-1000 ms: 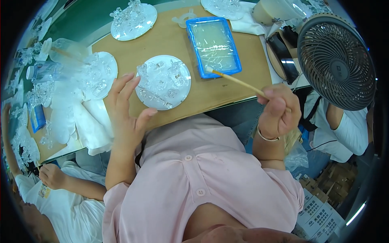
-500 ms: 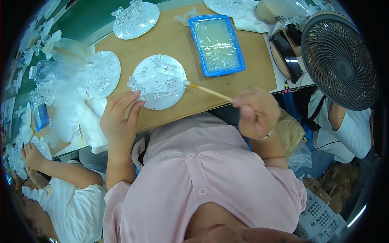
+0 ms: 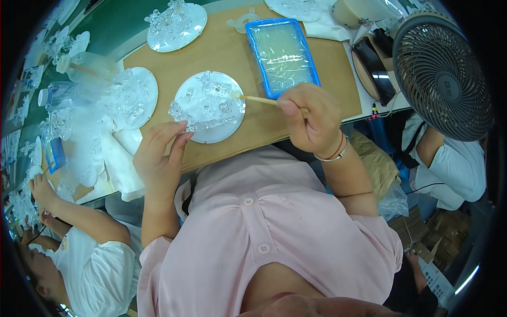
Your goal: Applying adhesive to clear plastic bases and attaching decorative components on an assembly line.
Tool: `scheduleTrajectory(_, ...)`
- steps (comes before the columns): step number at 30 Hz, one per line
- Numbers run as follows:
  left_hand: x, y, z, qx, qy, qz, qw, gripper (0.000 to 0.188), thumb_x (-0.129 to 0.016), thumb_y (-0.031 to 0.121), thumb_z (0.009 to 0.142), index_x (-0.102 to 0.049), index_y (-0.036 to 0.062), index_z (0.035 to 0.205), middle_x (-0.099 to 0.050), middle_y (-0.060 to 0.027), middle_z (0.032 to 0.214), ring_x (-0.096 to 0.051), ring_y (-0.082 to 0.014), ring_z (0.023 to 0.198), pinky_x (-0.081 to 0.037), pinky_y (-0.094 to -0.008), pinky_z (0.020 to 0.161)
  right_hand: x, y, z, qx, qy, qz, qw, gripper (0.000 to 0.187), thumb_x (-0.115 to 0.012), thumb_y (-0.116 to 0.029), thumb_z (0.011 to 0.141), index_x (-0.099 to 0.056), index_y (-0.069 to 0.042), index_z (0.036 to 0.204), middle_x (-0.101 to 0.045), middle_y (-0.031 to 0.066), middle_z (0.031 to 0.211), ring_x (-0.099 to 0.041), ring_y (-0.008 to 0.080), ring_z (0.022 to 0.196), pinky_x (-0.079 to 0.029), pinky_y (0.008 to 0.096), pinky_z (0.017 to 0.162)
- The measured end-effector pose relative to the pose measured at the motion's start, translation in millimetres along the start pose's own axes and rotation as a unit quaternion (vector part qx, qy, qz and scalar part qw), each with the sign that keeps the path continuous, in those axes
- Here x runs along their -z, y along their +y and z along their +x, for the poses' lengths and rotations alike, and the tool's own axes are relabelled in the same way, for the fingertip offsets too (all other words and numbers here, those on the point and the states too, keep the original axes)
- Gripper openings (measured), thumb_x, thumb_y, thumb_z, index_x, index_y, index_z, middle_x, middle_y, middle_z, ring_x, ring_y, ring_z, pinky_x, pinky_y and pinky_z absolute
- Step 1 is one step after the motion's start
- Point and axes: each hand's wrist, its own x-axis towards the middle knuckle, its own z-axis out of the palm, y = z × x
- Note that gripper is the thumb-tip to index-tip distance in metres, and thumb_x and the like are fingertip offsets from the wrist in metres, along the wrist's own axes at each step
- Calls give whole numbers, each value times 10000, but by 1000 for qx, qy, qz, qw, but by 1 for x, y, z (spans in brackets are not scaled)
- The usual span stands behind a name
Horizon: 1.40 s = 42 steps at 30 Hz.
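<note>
- Right hand (image 3: 311,119), grip clamped on stick (image 3: 259,99), seemingly dabs over white plate (image 3: 222,133).
- Left hand (image 3: 161,150) pinches clear rod (image 3: 211,124).
- Next likely needs steady rod, light touch.

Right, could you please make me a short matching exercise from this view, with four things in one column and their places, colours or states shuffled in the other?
Things:
1. Stick
2. Fan
3. Tray
4. Left hand

Places, colours or states:
A. Round and dark grey
B. Fingertips by the left edge of the white plate
C. In the grip of the right hand
D. Rectangular, with a blue rim

Right pairs: 1-C, 2-A, 3-D, 4-B
</note>
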Motion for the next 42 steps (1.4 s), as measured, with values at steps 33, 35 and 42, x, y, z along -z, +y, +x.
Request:
scheduleTrajectory(33,9,2,12,79,-107,-104,986,174,-726,52,763,-691,32,933,-690,-78,875,-644,-164,751,-500,-255,675,-4,-13,-5,-38,-45,68,996,163,-528,-113,941,-562,-11,818,-603,89,682,-570,157,559,-443,269,521)
scheduleTrajectory(35,8,0,10,82,-106,-110,985,173,-727,48,762,-691,30,930,-690,-78,872,-647,-167,759,-501,-257,682,6,-13,-9,-54,-17,28,998,169,-529,-119,944,-566,-3,826,-606,95,694,-573,154,557,-450,262,524)
scheduleTrajectory(42,6,-1,-6,78,-86,-118,986,174,-738,17,736,-691,33,903,-695,-73,873,-656,-180,778,-502,-266,707,10,-13,-22,-86,4,36,996,185,-528,-124,946,-562,11,823,-606,97,693,-570,146,548,-446,240,510)
